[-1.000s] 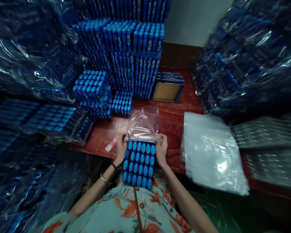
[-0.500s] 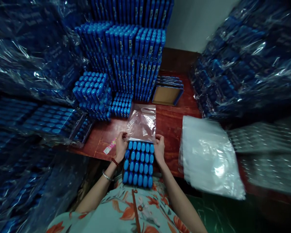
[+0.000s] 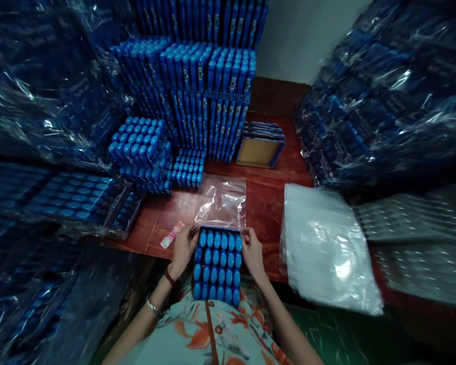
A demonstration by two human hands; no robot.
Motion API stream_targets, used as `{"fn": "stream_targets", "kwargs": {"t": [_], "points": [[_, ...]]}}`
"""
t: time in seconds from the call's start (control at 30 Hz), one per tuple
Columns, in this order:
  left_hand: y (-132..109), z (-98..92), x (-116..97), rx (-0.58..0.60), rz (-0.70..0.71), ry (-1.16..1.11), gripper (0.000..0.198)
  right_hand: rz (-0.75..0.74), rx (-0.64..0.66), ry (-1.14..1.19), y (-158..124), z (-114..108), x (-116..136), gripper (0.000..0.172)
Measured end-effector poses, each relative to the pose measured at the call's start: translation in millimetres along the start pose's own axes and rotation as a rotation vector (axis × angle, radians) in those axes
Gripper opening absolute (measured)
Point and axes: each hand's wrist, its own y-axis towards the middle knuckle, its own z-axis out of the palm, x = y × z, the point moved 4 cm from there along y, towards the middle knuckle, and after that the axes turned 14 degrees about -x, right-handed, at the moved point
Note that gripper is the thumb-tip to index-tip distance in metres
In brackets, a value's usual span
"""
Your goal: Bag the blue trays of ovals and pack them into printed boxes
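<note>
A box packed with rows of blue oval-topped pieces [image 3: 217,263] rests between my forearms, against my body and the table edge. Beyond it a clear plastic bag [image 3: 224,203] lies flat on the table, its near edge at the box's far end. My left hand [image 3: 184,248] is closed at the box's far left corner, fingers pinching the bag's edge. At the opposite corner my right hand [image 3: 253,252] pinches the bag's other side. Whether the fingers also grip the box wall is hard to see.
Tall stacks of blue pieces [image 3: 182,106] stand at the back, beside open cardboard boxes [image 3: 256,152]. A pile of clear bags [image 3: 323,243] lies on the right. A pink printed strip [image 3: 172,234] is left of my hand. Plastic-wrapped blue packs [image 3: 372,121] rise on both sides.
Both hands have drawn nearer to my body, bringing the bag's near edge back to the box's far end. The box has shifted slightly toward me.
</note>
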Motion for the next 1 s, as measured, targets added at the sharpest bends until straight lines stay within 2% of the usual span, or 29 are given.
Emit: {"fn": "stream_targets", "kwargs": {"t": [0.1,0.27,0.33,0.4,0.47,0.53,0.67,0.77,0.83,1.0], "points": [[1,-2.8,1,0.054,-0.049,-0.006,0.019,-0.063,0.063,-0.089,-3,-7,3,0.031],[16,-8.9,-9,0.007,0.091,-0.059,0.024,-0.206,0.093,-0.006,17,-14,10,0.03],[19,-12.3,-13,0.037,0.101,-0.1,0.025,-0.162,0.177,0.068,26,-15,10,0.03],[20,-15.3,-14,0.112,0.055,-0.138,0.023,-0.053,0.261,0.14,32,-13,8,0.028],[18,-17.7,-17,0.17,0.007,-0.156,0.022,0.048,0.293,0.212,33,-9,7,0.029],[15,-18.7,-20,0.162,0.001,-0.124,0.023,0.055,0.262,0.238,33,-4,9,0.035],[12,-12.5,-22,0.077,0.095,0.02,0.02,-0.132,0.08,0.134,26,4,17,0.034],[8,-8.4,-21,0.051,0.163,0.094,0.02,-0.296,-0.126,-0.009,15,-4,22,0.028],[4,-11.0,-23,0.018,0.232,0.152,0.024,-0.362,-0.206,-0.035,5,-12,23,0.025],[-10,-21.6,-39,-0.025,0.313,0.13,0.028,-0.301,-0.226,0.179,-13,-33,25,0.024]]}}
